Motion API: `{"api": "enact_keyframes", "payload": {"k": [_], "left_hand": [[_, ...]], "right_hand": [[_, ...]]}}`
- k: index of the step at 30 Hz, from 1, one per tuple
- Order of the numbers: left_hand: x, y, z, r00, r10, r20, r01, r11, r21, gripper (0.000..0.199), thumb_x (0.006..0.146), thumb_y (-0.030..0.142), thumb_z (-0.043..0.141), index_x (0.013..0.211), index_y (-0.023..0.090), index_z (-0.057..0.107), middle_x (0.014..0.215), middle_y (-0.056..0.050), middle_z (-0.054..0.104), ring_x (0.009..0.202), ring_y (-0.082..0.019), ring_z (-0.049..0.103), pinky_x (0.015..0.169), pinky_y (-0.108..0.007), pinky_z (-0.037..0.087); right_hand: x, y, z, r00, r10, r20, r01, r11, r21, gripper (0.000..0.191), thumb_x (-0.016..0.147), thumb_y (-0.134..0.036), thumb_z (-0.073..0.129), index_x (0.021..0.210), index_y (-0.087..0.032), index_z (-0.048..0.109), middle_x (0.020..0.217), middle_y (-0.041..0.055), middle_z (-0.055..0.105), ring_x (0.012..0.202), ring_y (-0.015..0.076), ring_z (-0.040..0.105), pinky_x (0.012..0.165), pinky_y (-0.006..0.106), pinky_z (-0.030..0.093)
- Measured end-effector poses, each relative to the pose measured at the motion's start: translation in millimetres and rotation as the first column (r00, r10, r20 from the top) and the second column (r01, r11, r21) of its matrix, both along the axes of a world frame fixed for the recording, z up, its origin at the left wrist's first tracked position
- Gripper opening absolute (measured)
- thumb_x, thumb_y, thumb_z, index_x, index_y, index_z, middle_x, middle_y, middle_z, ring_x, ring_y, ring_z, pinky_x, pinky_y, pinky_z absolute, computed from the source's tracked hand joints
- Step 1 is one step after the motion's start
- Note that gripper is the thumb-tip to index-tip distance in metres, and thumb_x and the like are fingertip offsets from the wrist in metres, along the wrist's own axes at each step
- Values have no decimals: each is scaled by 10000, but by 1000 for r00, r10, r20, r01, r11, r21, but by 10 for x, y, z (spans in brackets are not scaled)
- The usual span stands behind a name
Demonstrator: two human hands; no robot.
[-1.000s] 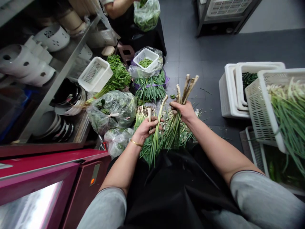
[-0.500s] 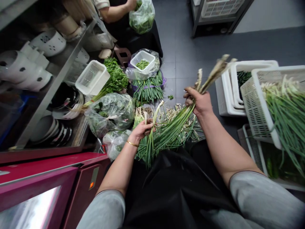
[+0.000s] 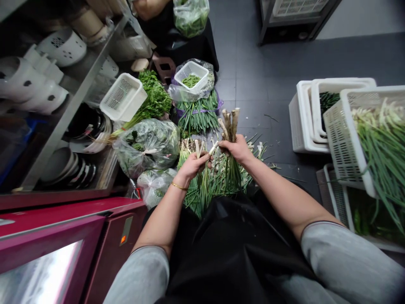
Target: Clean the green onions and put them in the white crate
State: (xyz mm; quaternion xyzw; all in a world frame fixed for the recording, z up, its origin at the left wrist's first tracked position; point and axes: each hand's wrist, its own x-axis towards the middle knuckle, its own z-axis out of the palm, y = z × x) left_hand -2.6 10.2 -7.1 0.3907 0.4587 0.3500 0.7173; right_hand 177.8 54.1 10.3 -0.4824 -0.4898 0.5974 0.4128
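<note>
My right hand [image 3: 236, 148] is closed around a bunch of green onions [image 3: 230, 122], their muddy root ends up and the green leaves hanging below the fist. Close beside it on the left, my left hand [image 3: 195, 164] is closed on a few green onions with pale, cleaner stalks [image 3: 213, 147]. The right fingertips come near one of those white stalks; whether they touch it I cannot tell. Under both hands lies a pile of green onions and loose trimmings [image 3: 253, 164] on the floor.
White crates stand on the right, one heaped with green onions [image 3: 379, 143]. Ahead are bagged greens [image 3: 148, 143], a white basket [image 3: 123, 97] and a small basket of green pods [image 3: 191, 76]. Left are a dish shelf [image 3: 72, 97] and a red cabinet [image 3: 63, 215]. Another person's arm [image 3: 150, 8] shows at the top.
My right hand has swung left and inward with its bunch, which now stands more upright beside my left hand. My left hand has shifted slightly right, still holding its stalks.
</note>
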Motion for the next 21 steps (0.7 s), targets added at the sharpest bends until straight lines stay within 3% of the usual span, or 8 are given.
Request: {"api": "enact_keyframes", "payload": {"k": [6, 11, 14, 17, 19, 21], "left_hand": [[-84, -12, 32, 1000, -19, -14, 19, 1000, 19, 426, 713, 513, 736, 816, 117, 615, 544, 16, 584, 310, -13, 298, 327, -205, 124], [-221, -23, -57, 992, 83, -99, -84, 996, -2, 432, 672, 516, 759, 765, 130, 591, 522, 1, 598, 309, -21, 283, 336, -206, 121], [-243, -14, -78, 979, 125, -161, -120, 992, 40, 426, 665, 515, 761, 796, 132, 627, 543, 1, 611, 338, -28, 301, 366, -205, 171], [-250, 24, -57, 930, 113, -349, -61, 986, 155, 393, 685, 517, 740, 738, 130, 693, 546, -24, 618, 457, -88, 472, 458, -218, 328], [-276, 52, -16, 888, 133, -439, -28, 971, 237, 395, 709, 538, 707, 668, 145, 707, 609, -59, 661, 613, -150, 576, 564, -244, 416], [-317, 60, 47, 884, 173, -434, -41, 954, 296, 410, 724, 555, 683, 617, 160, 689, 708, -82, 700, 757, -191, 617, 650, -264, 455]], "right_hand": [[89, 57, 102, 995, -88, -35, 90, 995, 40, 190, 650, -277, 714, 622, -169, 560, 484, -19, 556, 376, 81, 450, 336, 219, 329], [390, 228, 253, 928, -351, -124, 358, 933, 38, 172, 692, -262, 691, 681, -177, 542, 565, -17, 564, 481, 85, 521, 380, 204, 320], [499, 343, 135, 969, -243, 49, 243, 970, 12, 240, 637, -264, 773, 714, -182, 561, 576, -18, 561, 510, 106, 526, 420, 227, 368], [496, 397, -44, 979, -110, 173, 113, 994, -7, 342, 527, -209, 849, 730, -190, 575, 598, -24, 568, 551, 125, 543, 491, 248, 445], [472, 390, -91, 995, -81, 65, 85, 994, -64, 338, 556, -215, 825, 787, -196, 579, 610, -32, 578, 540, 123, 549, 512, 262, 477], [452, 359, -61, 994, -24, -103, 9, 989, -147, 285, 627, -253, 775, 827, -185, 583, 632, -18, 611, 524, 121, 563, 528, 282, 506]]}}
